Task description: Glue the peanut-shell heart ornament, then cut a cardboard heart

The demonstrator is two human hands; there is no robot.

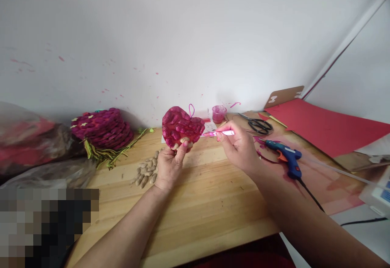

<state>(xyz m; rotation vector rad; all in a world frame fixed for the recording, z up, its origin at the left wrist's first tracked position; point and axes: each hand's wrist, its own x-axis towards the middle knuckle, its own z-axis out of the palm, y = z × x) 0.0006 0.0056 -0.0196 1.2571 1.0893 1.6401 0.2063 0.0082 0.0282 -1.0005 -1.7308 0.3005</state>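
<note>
My left hand [170, 165] grips a heart-shaped peanut ornament [180, 126] by its lower edge and holds it up above the table. Magenta paint covers most of the peanuts glued on it, while a few near my thumb are still pale. A pink cord loop [191, 110] sticks up from its top. In my right hand [239, 148] is a white-handled paintbrush [224, 133], its pink-stained tip pointing left, close to the ornament's right edge; I cannot tell whether they touch. Loose peanuts [146, 171] lie on the table left of my left hand.
A stack of magenta ornaments [105, 127] with green tassels stands at the left, beside plastic bags [33, 142]. Behind my right hand are a paint cup [218, 114] and black scissors [258, 125]. A blue glue gun [284, 154] and red card sheets [326, 123] lie at the right.
</note>
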